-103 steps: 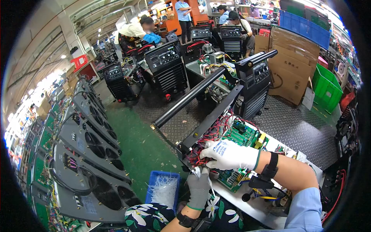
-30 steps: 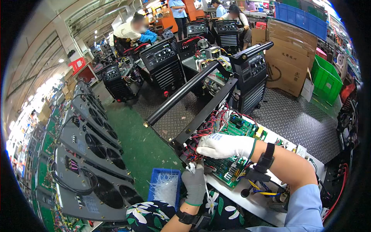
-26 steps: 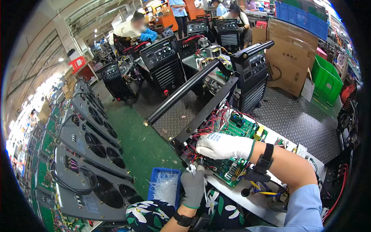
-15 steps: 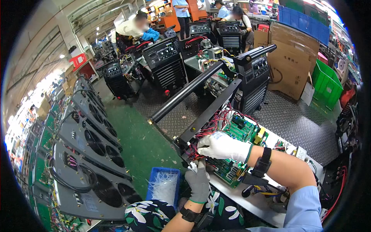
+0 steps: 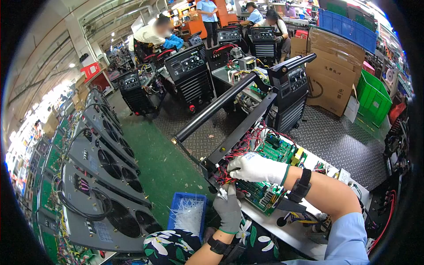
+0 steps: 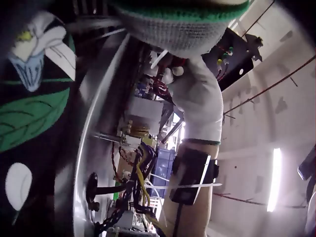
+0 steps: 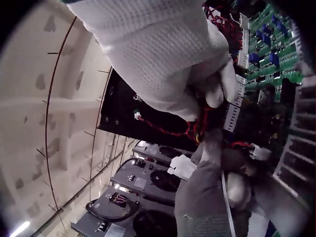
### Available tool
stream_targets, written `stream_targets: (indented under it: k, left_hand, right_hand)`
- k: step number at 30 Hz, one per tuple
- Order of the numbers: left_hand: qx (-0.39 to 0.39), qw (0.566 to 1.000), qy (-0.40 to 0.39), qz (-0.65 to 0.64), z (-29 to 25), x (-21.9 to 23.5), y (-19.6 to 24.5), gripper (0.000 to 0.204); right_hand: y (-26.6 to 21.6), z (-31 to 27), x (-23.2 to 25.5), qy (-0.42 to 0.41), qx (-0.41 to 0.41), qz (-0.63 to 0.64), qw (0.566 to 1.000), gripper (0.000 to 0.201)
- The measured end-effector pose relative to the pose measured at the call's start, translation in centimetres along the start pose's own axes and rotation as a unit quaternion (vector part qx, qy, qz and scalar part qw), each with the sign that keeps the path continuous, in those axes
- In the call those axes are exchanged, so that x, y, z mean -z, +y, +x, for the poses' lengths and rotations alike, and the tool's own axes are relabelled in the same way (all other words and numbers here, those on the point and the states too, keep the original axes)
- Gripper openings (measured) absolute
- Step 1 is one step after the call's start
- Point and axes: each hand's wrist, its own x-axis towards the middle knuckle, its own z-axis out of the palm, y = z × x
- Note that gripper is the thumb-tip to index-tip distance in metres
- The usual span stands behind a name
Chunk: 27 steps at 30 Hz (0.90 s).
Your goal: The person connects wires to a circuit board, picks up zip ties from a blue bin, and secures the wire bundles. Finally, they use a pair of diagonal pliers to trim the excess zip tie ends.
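My right hand [image 5: 258, 170], in a white glove, has its fingers curled round a bundle of red wires [image 7: 200, 126] beside the green circuit board [image 5: 276, 150]. Just below it, my left hand [image 5: 227, 214] wears a grey glove and holds white cable ties [image 5: 223, 193], their heads clustered above the fingers. One tie's strap [image 7: 227, 202] runs down along the glove in the right wrist view. The left fingertips reach right up to the wires there. In the left wrist view, the grey cuff hides most of the left hand, with the right hand [image 6: 197, 98] beyond it.
A black bar handle [image 5: 216, 108] rises over the opened machine's black panel [image 5: 238, 132]. A blue bin [image 5: 174, 212] of loose cable ties stands at the lower left. Grey fan panels [image 5: 104, 198] line the left side. Behind are more black machines [image 5: 187, 77] and several people.
The hands were closer together 3.4 seconds ago. Since half a second ago, the left hand has shifted slightly, still holding the ties. The right hand stays at the wires as the head view sways.
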Motion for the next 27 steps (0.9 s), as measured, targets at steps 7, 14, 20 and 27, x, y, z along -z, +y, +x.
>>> stream_targets:
  k: [7,14,20,27]
  left_hand:
    - [0.016,0.999,0.029,0.032,0.8,0.1,-1.1,0.012]
    - [0.001,1.0,0.025,0.016,0.1,0.0,0.1,0.012]
    - [0.01,1.0,0.01,0.026,0.2,0.3,0.3,0.013]
    - [0.033,0.999,0.009,0.004,0.2,0.2,0.8,0.006]
  right_hand:
    - [0.5,0.3,-0.1,0.002,0.013,0.018,1.0,0.029]
    - [0.3,0.3,-0.5,-0.011,0.007,0.032,0.999,0.024]
    - [0.1,0.2,-0.3,-0.003,0.006,0.036,0.999,0.022]
    - [1.1,0.4,-0.9,0.026,0.038,0.044,0.998,0.023]
